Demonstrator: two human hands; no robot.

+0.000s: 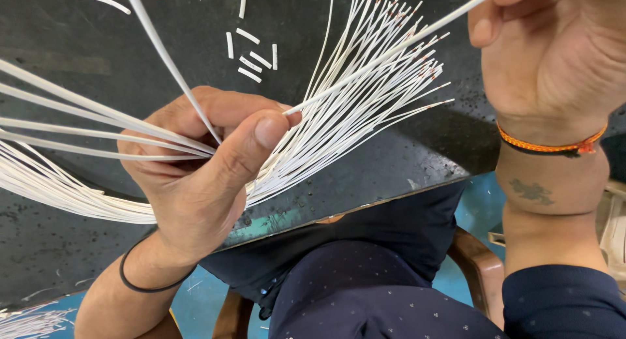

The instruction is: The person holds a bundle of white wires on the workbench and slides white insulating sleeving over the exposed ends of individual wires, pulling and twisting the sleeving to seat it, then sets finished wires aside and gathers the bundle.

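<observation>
Dark worktable (78, 58) fills most of the view, w/ its edge running from 7 to 3 o'clock above the person's lap. Across it a big bundle of thin white wires (339, 110) fans from 9 o'clock up toward 1 o'clock, too many to count, bare tips showing at the far ends. Left hand (202, 176), near center, pinches approx. 5 separate wires (78, 127) between thumb and fingers; these stretch off toward 9 o'clock and its fist blocks part of the fan. Right hand (548, 45) at 2 o'clock is closed on 1 single wire (385, 55) that slants down to the left thumb tip. At 12 o'clock lie 7 short white sleeve bits (251, 52), plus 2 red-tipped scraps at the top edge.
</observation>
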